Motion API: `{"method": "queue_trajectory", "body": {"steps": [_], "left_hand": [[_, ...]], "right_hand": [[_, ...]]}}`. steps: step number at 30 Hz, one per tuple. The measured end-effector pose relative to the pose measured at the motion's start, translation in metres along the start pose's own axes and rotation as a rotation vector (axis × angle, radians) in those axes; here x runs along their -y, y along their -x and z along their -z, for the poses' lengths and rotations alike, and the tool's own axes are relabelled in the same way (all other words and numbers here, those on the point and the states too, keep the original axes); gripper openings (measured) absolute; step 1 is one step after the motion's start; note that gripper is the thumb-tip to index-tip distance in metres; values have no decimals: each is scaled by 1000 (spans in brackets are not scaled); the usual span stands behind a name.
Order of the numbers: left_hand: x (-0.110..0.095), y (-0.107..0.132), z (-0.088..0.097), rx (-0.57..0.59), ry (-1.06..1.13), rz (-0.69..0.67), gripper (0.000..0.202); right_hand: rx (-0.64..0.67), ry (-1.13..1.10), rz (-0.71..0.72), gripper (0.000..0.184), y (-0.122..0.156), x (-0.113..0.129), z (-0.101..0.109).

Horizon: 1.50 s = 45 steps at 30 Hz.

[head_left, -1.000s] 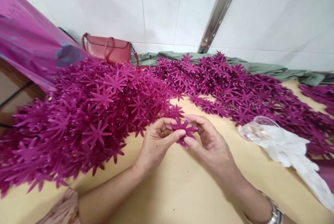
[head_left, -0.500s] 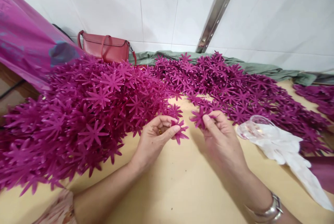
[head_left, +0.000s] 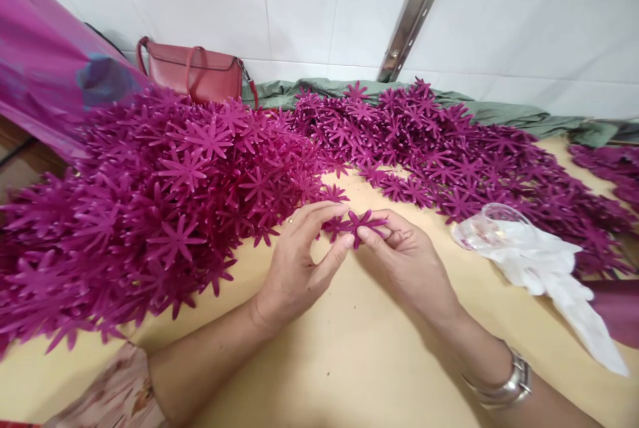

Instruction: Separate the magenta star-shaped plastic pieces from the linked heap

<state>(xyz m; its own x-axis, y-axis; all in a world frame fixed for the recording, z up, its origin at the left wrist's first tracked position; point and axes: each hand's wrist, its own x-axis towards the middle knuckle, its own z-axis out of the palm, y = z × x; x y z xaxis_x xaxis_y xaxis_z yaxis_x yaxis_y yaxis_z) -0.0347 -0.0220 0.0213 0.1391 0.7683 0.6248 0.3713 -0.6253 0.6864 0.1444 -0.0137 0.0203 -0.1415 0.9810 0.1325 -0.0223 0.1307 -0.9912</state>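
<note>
Between the thumb and fingers of my right hand (head_left: 412,255) is a magenta star-shaped artificial flower piece (head_left: 360,223), its narrow petals spread towards the left. More magenta petals show just behind it; whether they belong to the same piece, I cannot tell. My left hand (head_left: 299,251) curves around the left side of the piece, thumb and fingers apart, with the thumb tip close to the petals. Beside my left hand rises a large heap of similar magenta flower pieces (head_left: 182,238). A darker heap of purple flower pieces (head_left: 464,175) stretches behind my right hand.
The pale yellow tabletop (head_left: 344,348) lies under my hands. White cloth (head_left: 539,258) with a clear plastic ring (head_left: 504,215) is at the right. A red handbag (head_left: 194,72) and green cloth (head_left: 279,92) sit by the tiled wall; magenta plastic sheeting (head_left: 44,48) hangs at left.
My hands have come together. The left hand's fingers have opened from the piece they pinched, and the right hand's piece has moved left between the hands. The view has tilted down slightly.
</note>
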Motion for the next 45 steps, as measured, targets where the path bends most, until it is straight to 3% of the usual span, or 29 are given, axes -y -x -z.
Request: {"method": "queue_trajectory", "body": {"steps": [6,10,15,18,23,26,30,38,41,45], "left_hand": [[3,4,-2,27,3,60,7],[4,4,-2,0,118,169,6],[6,-2,1,-176,385,454,9],[7,-7,2,-281,500,520,6],[3,-7,-1,-187,649,540,16],[3,-6,-2,-194,640,538,12],[6,-5,-2,-209,625,544,11],[11,-3,-4,-218,680,596,27],[11,-3,-5,-193,681,588,27],[10,-2,-7,-143,724,590,28]], "right_hand": [[105,13,-30,21,2,8,-2],[115,20,-123,30,1,4,2],[10,-45,-133,34,-2,-4,8],[-51,-116,-92,29,-5,-3,5],[-70,-289,-122,21,-6,0,2],[-107,-206,-122,21,-7,-4,6],[-128,17,-13,21,-8,-8,15],[-135,219,73,21,-7,-3,16],[-130,395,199,31,-5,-2,14],[-132,464,318,27,0,0,11]]}}
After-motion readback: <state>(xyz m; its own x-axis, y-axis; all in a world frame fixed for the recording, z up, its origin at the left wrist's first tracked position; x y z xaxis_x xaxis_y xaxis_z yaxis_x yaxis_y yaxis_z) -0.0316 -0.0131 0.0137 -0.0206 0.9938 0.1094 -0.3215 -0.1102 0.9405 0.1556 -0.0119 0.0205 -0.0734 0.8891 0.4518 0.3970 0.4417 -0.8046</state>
